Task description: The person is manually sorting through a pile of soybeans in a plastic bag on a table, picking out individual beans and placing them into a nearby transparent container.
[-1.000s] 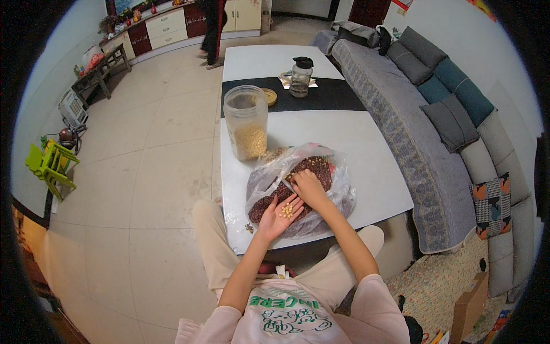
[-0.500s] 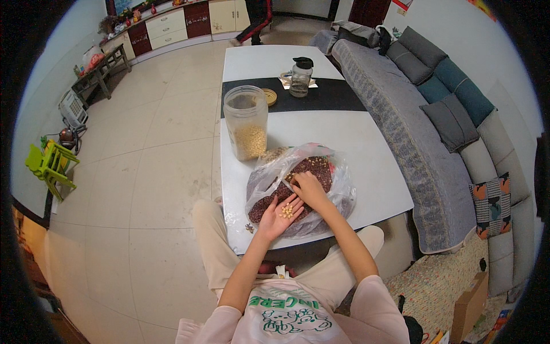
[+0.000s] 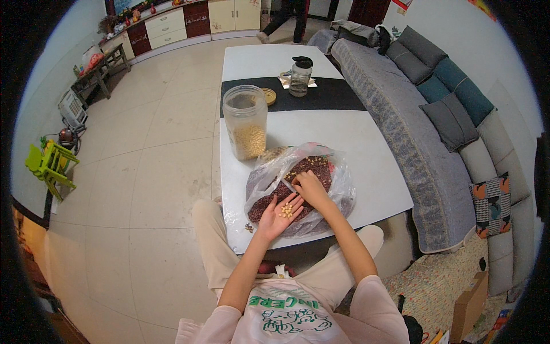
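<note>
Palm up, my left hand (image 3: 275, 218) carries a small pile of yellow soybeans (image 3: 287, 211), its fingers stretched out over the near side of an opened clear plastic bag (image 3: 342, 198). Dark red beans (image 3: 262, 207) fill the bag, with yellow soybeans scattered among them at the far side. My right hand (image 3: 309, 188) reaches into the bag just beyond the left fingertips. Its fingers are bent together at the beans, and whatever sits between them is too small to make out. Behind the bag, a tall clear plastic jar (image 3: 245, 117) stands without a lid, partly filled with soybeans.
A yellow lid (image 3: 268, 96) lies behind the jar. Farther back a dark-capped bottle (image 3: 301, 77) stands on the table's black strip. A few small dark bits (image 3: 248, 227) lie by the bag. A long sofa (image 3: 395, 143) runs along the right. Another person's legs (image 3: 295, 20) show beyond the table.
Beyond the table, the other person has stepped to the right. My right hand has shifted only slightly in the bag, and my left hand stays palm up with the soybeans.
</note>
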{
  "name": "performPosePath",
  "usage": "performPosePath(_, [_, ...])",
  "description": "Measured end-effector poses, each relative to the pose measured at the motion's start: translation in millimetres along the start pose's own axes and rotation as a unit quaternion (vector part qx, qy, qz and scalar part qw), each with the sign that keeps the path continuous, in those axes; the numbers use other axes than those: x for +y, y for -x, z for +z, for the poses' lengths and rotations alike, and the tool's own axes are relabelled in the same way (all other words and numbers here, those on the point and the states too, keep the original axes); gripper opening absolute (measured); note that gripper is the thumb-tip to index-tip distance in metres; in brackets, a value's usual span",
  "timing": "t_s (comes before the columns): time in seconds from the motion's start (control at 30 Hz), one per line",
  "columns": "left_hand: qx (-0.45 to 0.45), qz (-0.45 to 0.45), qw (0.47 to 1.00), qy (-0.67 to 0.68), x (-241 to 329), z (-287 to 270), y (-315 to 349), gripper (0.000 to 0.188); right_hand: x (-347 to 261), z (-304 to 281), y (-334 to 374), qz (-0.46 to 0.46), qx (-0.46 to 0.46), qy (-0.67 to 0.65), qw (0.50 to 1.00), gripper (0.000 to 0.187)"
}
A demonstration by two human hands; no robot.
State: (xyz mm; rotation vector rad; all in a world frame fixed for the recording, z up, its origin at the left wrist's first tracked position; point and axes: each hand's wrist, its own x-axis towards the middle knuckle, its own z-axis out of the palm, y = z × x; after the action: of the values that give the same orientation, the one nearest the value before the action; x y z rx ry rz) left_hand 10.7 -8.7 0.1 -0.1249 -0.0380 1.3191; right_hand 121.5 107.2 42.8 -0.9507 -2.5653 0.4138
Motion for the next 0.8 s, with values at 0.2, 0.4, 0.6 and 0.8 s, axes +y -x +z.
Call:
performPosePath(0.2, [-0.003,0.001,1.000,-0.001,0.0,-1.3,-1.0,0.055,-2.3,-5.7,-1.4,0.039,-0.005,-0.038,0.998,0.014])
performPosePath(0.4, [0.002,-0.004,1.000,-0.006,-0.7,2.9,-0.4,0.054,-7.6,-22.0,4.1,-0.017,0.085,-0.078,0.993,0.014])
performPosePath(0.6, [-0.035,-0.006,0.999,-0.010,2.4,-10.3,-1.9,0.048,-39.4,-36.2,32.3,-0.085,-0.007,-0.145,0.986,0.014])
performPosePath(0.8, [-0.050,-0.007,0.999,0.001,4.2,-22.1,-5.1,0.046,-42.0,-35.7,36.9,-0.122,-0.035,-0.119,0.985,0.012])
